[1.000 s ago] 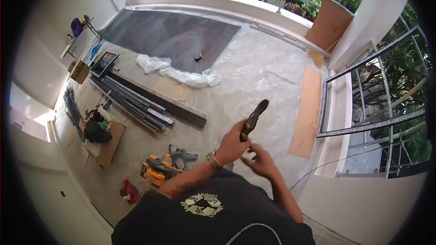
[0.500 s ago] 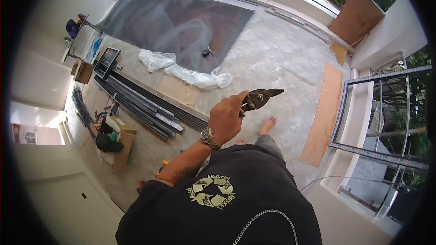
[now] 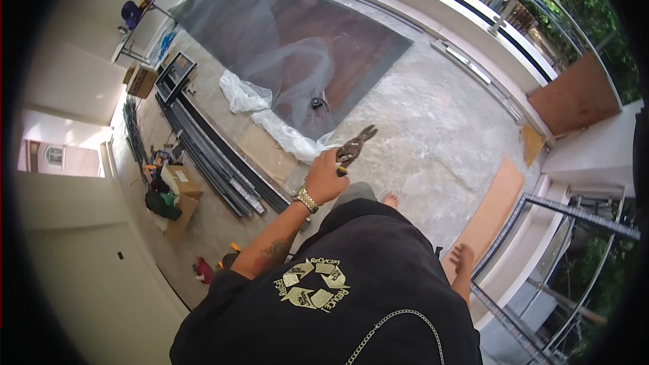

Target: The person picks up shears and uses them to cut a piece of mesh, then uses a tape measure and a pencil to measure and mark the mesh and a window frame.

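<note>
My left hand (image 3: 323, 181), with a metal watch (image 3: 307, 199) on the wrist, is wrapped round the handles of a pair of tin snips (image 3: 351, 149). Their dark jaws point up and to the right, a little apart, above the concrete floor. Down at my right side hangs my right hand (image 3: 463, 257), slightly blurred, its fingers loosely apart and nothing in it. In this view it overlaps the end of a long plywood strip (image 3: 492, 201), close beside a dark window frame (image 3: 583, 215).
Dark mesh sheeting (image 3: 368, 47) lies on the floor ahead, crumpled clear plastic (image 3: 243, 94) along its edge. Long dark metal profiles (image 3: 209, 155) are stacked at left, near cardboard boxes (image 3: 181, 179). A low parapet with a railing (image 3: 503, 17) bounds the far side.
My view has turned and I have stepped along. The left hand with the snips has shifted slightly left, and the jaws now show apart. My right hand has come into view at lower right.
</note>
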A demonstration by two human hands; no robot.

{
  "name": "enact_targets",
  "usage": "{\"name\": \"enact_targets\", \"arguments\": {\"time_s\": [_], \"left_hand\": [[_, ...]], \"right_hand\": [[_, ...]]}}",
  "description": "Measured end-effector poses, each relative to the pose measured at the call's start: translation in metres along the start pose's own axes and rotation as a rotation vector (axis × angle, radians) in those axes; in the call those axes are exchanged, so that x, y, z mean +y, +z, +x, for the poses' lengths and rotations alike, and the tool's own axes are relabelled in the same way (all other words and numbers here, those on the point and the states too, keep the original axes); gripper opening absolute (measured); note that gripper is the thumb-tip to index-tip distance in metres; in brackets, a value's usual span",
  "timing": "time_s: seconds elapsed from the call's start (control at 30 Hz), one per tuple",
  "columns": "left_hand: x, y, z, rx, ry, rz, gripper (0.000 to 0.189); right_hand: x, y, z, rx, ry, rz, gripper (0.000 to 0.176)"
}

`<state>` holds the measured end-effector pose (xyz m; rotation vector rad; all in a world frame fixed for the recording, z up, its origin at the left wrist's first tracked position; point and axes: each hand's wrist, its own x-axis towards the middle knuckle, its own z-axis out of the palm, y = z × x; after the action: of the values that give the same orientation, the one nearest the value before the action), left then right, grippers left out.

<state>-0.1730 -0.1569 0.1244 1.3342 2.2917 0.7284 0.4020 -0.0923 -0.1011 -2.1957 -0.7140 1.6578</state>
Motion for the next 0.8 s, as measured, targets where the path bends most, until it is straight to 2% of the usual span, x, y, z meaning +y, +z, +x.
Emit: {"name": "enact_targets", "arguments": {"time_s": [0.07, 0.17, 0.23, 0.27, 0.3, 0.33, 0.37, 0.47, 0.57, 0.63, 0.73, 0.8], "left_hand": [[-0.059, 0.031, 0.035, -0.053, -0.205, 0.086, 0.05], [-0.142, 0.055, 0.063, -0.262, -0.648, 0.109, 0.041], [-0.174, 0.063, 0.069, -0.339, -0.904, 0.174, 0.037], [-0.224, 0.088, 0.06, -0.38, -0.943, 0.187, 0.037], [-0.244, 0.096, 0.058, -0.432, -1.088, 0.109, 0.037], [-0.247, 0.101, 0.057, -0.483, -1.238, 0.023, 0.036], [-0.225, 0.092, 0.065, -0.536, -1.273, 0.051, 0.033], [-0.189, 0.073, 0.109, -0.577, -1.435, -0.039, 0.025], [-0.155, 0.048, 0.183, -0.656, -1.526, -0.084, 0.025], [-0.218, 0.088, 0.194, -0.703, -1.339, -0.076, 0.027], [-0.231, 0.098, 0.271, -0.566, -1.292, -0.075, 0.033], [-0.192, 0.087, 0.335, -0.379, -1.346, -0.151, 0.035]], "right_hand": [[-0.124, 0.004, 0.042, 0.041, -0.118, -0.047, 0.047], [-0.276, 0.03, 0.075, 0.044, -0.244, -0.096, 0.048], [-0.337, 0.059, 0.103, 0.05, -0.31, -0.114, 0.049], [-0.358, 0.074, 0.113, 0.052, -0.327, -0.09, 0.044], [-0.379, 0.088, 0.12, 0.051, -0.342, -0.071, 0.04], [-0.386, 0.1, 0.128, -0.015, -0.299, -0.077, 0.048], [-0.383, 0.114, 0.138, -0.03, -0.223, -0.046, 0.041], [-0.363, 0.154, 0.166, -0.178, 0.076, -0.222, 0.044], [-0.372, 0.184, 0.186, -0.321, 0.157, -0.473, 0.041], [-0.405, 0.188, 0.218, -0.353, 0.149, -0.584, 0.039], [-0.478, 0.19, 0.282, -0.375, 0.125, -0.714, 0.036], [-0.54, 0.203, 0.328, -0.386, 0.113, -0.779, 0.034]]}}
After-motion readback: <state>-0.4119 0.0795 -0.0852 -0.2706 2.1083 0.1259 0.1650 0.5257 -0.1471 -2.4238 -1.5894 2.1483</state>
